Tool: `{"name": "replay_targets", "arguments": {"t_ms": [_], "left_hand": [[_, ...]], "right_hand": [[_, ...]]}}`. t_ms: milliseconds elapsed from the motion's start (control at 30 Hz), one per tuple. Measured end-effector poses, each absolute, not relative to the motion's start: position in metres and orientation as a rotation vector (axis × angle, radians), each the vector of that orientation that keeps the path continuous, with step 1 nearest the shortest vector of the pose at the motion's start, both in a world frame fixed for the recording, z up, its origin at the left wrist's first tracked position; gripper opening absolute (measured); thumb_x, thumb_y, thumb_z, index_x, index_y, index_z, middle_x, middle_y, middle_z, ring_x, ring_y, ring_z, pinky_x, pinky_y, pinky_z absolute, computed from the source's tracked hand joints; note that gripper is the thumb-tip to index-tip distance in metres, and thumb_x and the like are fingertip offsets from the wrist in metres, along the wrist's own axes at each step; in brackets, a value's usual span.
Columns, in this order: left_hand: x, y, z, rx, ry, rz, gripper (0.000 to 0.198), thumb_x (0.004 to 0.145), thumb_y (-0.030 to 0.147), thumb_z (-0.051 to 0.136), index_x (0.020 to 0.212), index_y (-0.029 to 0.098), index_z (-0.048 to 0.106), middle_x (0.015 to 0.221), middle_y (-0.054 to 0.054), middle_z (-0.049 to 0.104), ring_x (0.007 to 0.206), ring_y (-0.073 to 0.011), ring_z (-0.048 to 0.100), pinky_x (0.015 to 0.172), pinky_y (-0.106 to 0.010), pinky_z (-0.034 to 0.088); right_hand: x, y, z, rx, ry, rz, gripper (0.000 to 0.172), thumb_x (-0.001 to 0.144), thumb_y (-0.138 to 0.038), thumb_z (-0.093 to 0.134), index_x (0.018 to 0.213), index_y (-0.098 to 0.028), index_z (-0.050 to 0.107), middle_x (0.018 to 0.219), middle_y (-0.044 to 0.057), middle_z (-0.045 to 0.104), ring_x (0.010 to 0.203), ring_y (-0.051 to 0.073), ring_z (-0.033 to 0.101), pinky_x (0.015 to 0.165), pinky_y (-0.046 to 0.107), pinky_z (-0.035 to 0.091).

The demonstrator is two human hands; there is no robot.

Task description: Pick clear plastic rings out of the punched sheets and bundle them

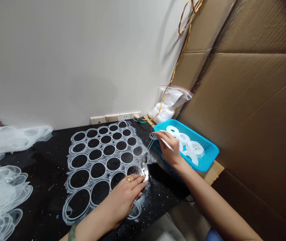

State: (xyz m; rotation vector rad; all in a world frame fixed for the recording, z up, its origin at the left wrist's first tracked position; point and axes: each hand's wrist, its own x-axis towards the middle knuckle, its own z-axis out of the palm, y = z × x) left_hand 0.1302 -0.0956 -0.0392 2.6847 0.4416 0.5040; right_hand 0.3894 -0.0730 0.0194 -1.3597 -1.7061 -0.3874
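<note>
A sheet of translucent, rubbery rings (98, 170) joined by thin webbing lies flat on the black speckled table (55, 160). My left hand (125, 197) lies palm down on its near right corner, fingers stretched out and pressing on the rings. A loose-looking ring end (137, 211) pokes out below those fingers. My right hand (169, 147) is raised over the sheet's right edge, fingers pinched. A slim white pen-like stick (166, 144) is in its grip. A stretched translucent ring (153, 135) runs from its fingertips down toward the sheet; its far end blurs into glare.
A blue plastic basket (209, 155) with several white rings (195, 148) stands at the right on cardboard. Behind it sits a clear bag (166, 103) of white material. Stacked ring sheets (4, 187) cover the left. Wall sockets (112, 118) and a yellow-brown cord (174, 72) are at the back.
</note>
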Motion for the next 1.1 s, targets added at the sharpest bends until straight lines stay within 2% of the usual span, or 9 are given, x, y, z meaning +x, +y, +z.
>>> {"name": "replay_targets", "arguments": {"t_ms": [167, 333, 433, 533, 633, 733, 800, 1000, 1100], "left_hand": [[0.129, -0.097, -0.028, 2.672, 0.427, 0.472, 0.036, 0.098, 0.017, 0.044, 0.132, 0.020, 0.055, 0.139, -0.007, 0.056, 0.128, -0.0233, 0.049, 0.105, -0.044, 0.045], [0.127, -0.094, -0.016, 2.581, 0.410, 0.762, 0.033, 0.098, 0.017, 0.046, 0.128, 0.023, 0.056, 0.136, -0.007, 0.058, 0.128, -0.0210, 0.047, 0.106, -0.040, 0.043], [0.127, -0.088, -0.007, 2.433, 0.637, 1.041, 0.042, 0.096, 0.021, 0.052, 0.137, 0.025, 0.047, 0.144, -0.008, 0.048, 0.134, -0.0228, 0.041, 0.111, -0.045, 0.036], [0.129, -0.081, 0.002, 2.276, 0.791, 1.018, 0.061, 0.090, 0.030, 0.063, 0.145, 0.028, 0.037, 0.151, -0.008, 0.039, 0.138, -0.0264, 0.036, 0.114, -0.050, 0.028], [0.133, -0.075, 0.010, 2.062, 0.741, 0.854, 0.065, 0.084, 0.030, 0.069, 0.143, 0.026, 0.042, 0.141, -0.009, 0.053, 0.129, -0.0264, 0.049, 0.110, -0.045, 0.036], [0.135, -0.071, 0.013, 1.910, 0.661, 0.712, 0.033, 0.086, 0.027, 0.064, 0.118, 0.018, 0.066, 0.108, -0.008, 0.071, 0.101, -0.0234, 0.066, 0.094, -0.038, 0.048], [0.134, -0.071, 0.012, 1.836, 0.694, 0.707, 0.024, 0.090, 0.030, 0.059, 0.103, 0.015, 0.072, 0.091, -0.006, 0.073, 0.085, -0.0210, 0.067, 0.081, -0.033, 0.052], [0.129, -0.074, 0.009, 1.650, 0.801, 0.857, 0.030, 0.091, 0.040, 0.057, 0.098, 0.015, 0.073, 0.093, -0.008, 0.073, 0.086, -0.0202, 0.067, 0.076, -0.028, 0.052], [0.125, -0.073, 0.014, 1.564, 0.872, 0.934, 0.032, 0.092, 0.041, 0.055, 0.100, 0.015, 0.072, 0.082, -0.006, 0.071, 0.076, -0.0181, 0.067, 0.068, -0.026, 0.052]], "right_hand": [[0.388, -0.074, 0.033, -1.280, -1.456, -0.256, 0.021, 0.093, -0.025, 0.054, 0.098, -0.018, 0.073, 0.093, 0.010, 0.072, 0.084, 0.020, 0.067, 0.077, 0.032, 0.053], [0.371, -0.088, 0.030, -1.357, -1.360, 0.573, 0.028, 0.084, -0.039, 0.065, 0.088, -0.012, 0.074, 0.053, 0.001, 0.060, 0.040, 0.010, 0.047, 0.040, 0.022, 0.035], [0.359, -0.097, 0.029, -1.301, -1.296, 0.923, 0.033, 0.075, -0.043, 0.073, 0.082, -0.010, 0.073, 0.045, -0.003, 0.052, 0.035, 0.007, 0.040, 0.036, 0.020, 0.028], [0.347, -0.103, 0.032, -1.196, -1.271, 1.182, 0.036, 0.071, -0.044, 0.076, 0.081, -0.010, 0.073, 0.041, -0.005, 0.048, 0.034, 0.006, 0.037, 0.036, 0.019, 0.026], [0.336, -0.107, 0.037, -1.119, -1.294, 1.329, 0.035, 0.070, -0.043, 0.078, 0.081, -0.010, 0.074, 0.044, -0.004, 0.051, 0.036, 0.005, 0.038, 0.036, 0.018, 0.027], [0.329, -0.112, 0.039, -1.065, -1.298, 1.397, 0.032, 0.070, -0.041, 0.079, 0.081, -0.010, 0.075, 0.049, -0.002, 0.055, 0.037, 0.004, 0.038, 0.036, 0.018, 0.026], [0.329, -0.117, 0.038, -1.029, -1.321, 1.458, 0.030, 0.072, -0.039, 0.078, 0.083, -0.011, 0.076, 0.054, 0.000, 0.060, 0.037, 0.003, 0.038, 0.036, 0.017, 0.025], [0.336, -0.130, 0.032, -0.969, -1.512, 1.687, 0.030, 0.078, -0.039, 0.073, 0.094, -0.014, 0.077, 0.091, 0.009, 0.074, 0.043, 0.004, 0.047, 0.038, 0.017, 0.034], [0.338, -0.121, 0.028, -1.023, -1.517, 1.508, 0.029, 0.080, -0.040, 0.072, 0.094, -0.015, 0.076, 0.097, 0.010, 0.072, 0.054, 0.010, 0.059, 0.044, 0.019, 0.041]]}}
